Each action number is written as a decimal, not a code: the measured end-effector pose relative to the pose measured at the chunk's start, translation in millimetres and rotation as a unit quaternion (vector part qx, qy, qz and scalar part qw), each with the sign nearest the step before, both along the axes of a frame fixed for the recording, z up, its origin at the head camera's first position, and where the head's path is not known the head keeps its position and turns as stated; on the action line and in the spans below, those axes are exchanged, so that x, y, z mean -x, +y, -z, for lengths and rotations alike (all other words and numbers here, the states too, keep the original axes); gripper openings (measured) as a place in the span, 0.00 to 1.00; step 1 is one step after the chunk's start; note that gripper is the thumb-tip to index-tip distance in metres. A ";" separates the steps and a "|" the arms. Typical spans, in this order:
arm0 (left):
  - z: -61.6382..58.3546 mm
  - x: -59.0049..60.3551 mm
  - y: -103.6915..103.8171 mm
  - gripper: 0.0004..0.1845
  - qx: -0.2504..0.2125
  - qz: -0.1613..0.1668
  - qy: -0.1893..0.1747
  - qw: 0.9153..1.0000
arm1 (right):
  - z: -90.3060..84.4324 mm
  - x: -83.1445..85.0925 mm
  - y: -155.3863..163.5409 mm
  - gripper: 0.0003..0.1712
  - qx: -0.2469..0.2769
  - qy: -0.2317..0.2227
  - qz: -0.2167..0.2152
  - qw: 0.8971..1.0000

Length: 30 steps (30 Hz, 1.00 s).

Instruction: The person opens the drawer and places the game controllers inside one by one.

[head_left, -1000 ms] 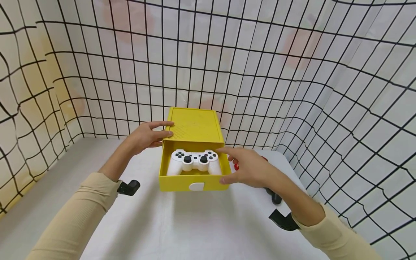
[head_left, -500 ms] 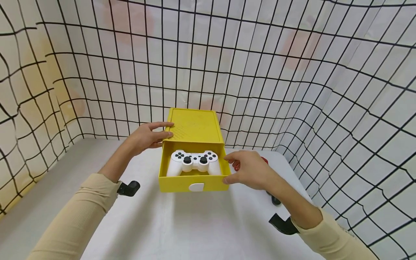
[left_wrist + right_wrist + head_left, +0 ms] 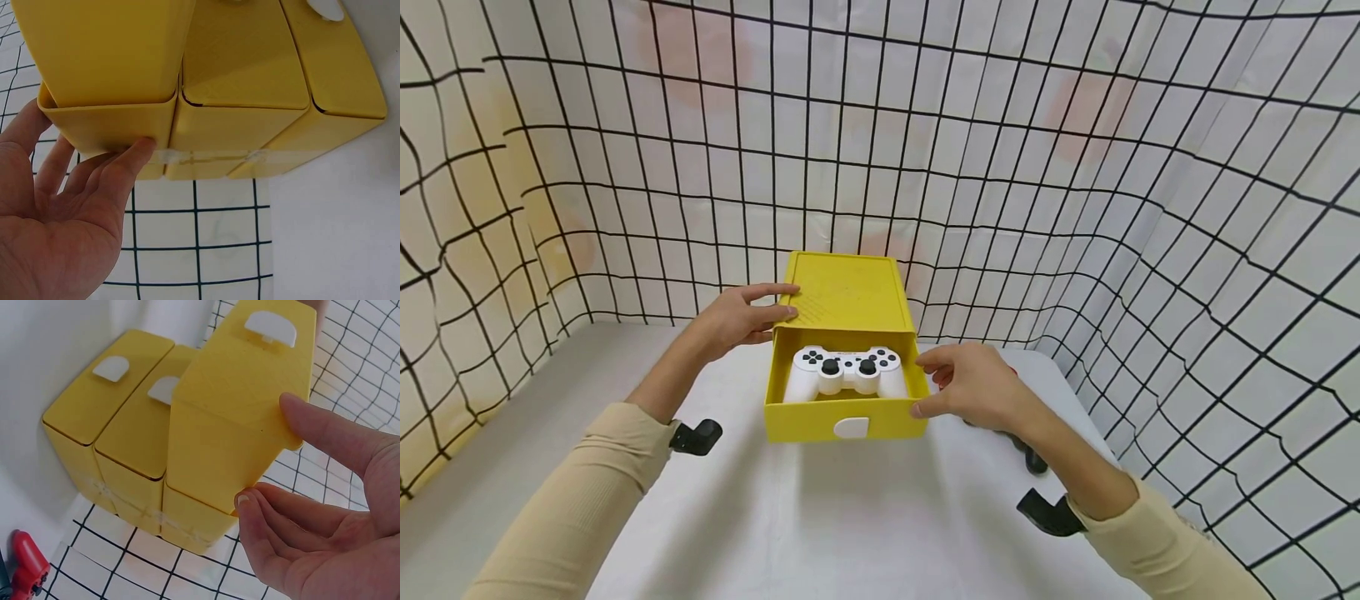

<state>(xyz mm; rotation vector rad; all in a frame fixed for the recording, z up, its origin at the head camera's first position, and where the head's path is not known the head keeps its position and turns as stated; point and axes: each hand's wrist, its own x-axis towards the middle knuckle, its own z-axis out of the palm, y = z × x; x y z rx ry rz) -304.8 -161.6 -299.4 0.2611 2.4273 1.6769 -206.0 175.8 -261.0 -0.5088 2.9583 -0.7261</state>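
Fingers [image 3: 775, 302] of the left hand [image 3: 730, 321] are lying straight and slightly spread along the top left edge of the yellow drawer cabinet [image 3: 847, 292], at the centre of the head view; in the left wrist view the thumb is pressing against the cabinet's lower wall. At the centre right of the head view the right hand [image 3: 973, 392] is sitting with its fingers relaxed and a little apart, thumb touching the right front corner of the pulled-out top drawer [image 3: 842, 421] and fingertips hovering just beside its right wall; the right wrist view is showing the thumb lying flat on the drawer's side. A white game controller [image 3: 846, 372] is lying flat inside the open drawer, sticks facing up. A red game controller [image 3: 25, 562] is resting on the white table [image 3: 820, 517], mostly hidden behind the right hand in the head view and showing in the lower left of the right wrist view.
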 end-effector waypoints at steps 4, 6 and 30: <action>0.2 0.4 -0.7 0.31 0.001 0.000 -0.002 1.000 | 1.3 3.3 0.3 0.41 0.016 -0.004 -0.001 1.000; 0.2 0.4 -0.9 0.31 -0.001 -0.001 -0.003 1.000 | 1.0 5.5 -0.1 0.43 0.020 -0.006 -0.001 1.000; 0.2 1.5 -0.5 0.30 -0.007 0.000 -0.010 1.000 | -0.1 40.2 -8.4 0.50 0.055 -0.043 0.030 0.997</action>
